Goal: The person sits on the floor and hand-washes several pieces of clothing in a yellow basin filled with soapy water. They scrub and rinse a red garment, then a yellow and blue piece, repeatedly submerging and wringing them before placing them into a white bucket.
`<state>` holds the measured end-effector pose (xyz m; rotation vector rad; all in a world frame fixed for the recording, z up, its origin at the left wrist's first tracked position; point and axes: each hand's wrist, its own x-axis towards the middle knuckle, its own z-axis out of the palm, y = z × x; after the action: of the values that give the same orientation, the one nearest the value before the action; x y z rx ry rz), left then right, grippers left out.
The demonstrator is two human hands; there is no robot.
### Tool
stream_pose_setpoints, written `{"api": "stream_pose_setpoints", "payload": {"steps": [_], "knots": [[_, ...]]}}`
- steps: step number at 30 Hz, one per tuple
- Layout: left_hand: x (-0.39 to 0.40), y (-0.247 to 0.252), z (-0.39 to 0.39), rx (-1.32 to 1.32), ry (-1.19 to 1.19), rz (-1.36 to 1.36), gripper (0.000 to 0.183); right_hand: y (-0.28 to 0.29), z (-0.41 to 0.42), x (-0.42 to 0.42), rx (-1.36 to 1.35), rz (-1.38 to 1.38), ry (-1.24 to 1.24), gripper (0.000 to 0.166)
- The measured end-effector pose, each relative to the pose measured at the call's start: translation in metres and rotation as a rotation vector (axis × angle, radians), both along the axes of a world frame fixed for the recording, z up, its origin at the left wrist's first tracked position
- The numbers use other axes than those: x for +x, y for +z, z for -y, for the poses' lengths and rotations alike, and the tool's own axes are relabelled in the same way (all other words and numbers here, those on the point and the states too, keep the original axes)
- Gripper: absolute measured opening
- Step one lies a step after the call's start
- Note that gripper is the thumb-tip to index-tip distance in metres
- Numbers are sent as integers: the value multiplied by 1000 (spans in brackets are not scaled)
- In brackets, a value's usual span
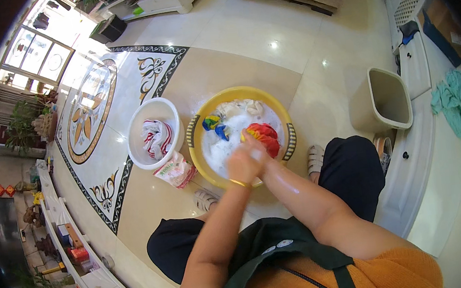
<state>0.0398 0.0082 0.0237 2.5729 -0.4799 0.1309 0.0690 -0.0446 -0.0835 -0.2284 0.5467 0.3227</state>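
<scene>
A yellow plastic basin (285,113) with striped grips stands on the floor before me, holding sudsy water (218,151). My right hand (257,145) is over the suds, its fingers on a bunched red and yellow cloth (267,138). Close against it is my left hand (242,164), blurred, with a gold bangle (240,182) at the wrist; its fingers are hard to make out. A small white patch shows between the hands, too blurred to identify. Blue, green and yellow cloth (214,125) and cream cloth (247,107) lie in the suds.
Left of the basin stands a white basin (134,145) with red-striped white cloth (157,137). A printed plastic packet (175,171) leans beside it. At right are a beige bin (363,106), a white cabinet (410,167) and a green cloth (456,103). My sandalled feet flank the basin.
</scene>
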Motion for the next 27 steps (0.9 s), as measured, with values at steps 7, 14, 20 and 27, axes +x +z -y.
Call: {"api": "stream_pose_setpoints", "payload": {"steps": [7,14,20,27], "knots": [[14,-34,-14,60,-387,3,50,-13,10,12,196,215,152,44],[32,-16,-20,168,51,-320,49,-11,4,6,-31,22,102,41],[31,-29,-25,15,-64,-194,57,-2,6,4,-1,104,101,30],[6,-32,-18,-135,-311,175,38,-35,-3,6,-9,271,96,25]]}}
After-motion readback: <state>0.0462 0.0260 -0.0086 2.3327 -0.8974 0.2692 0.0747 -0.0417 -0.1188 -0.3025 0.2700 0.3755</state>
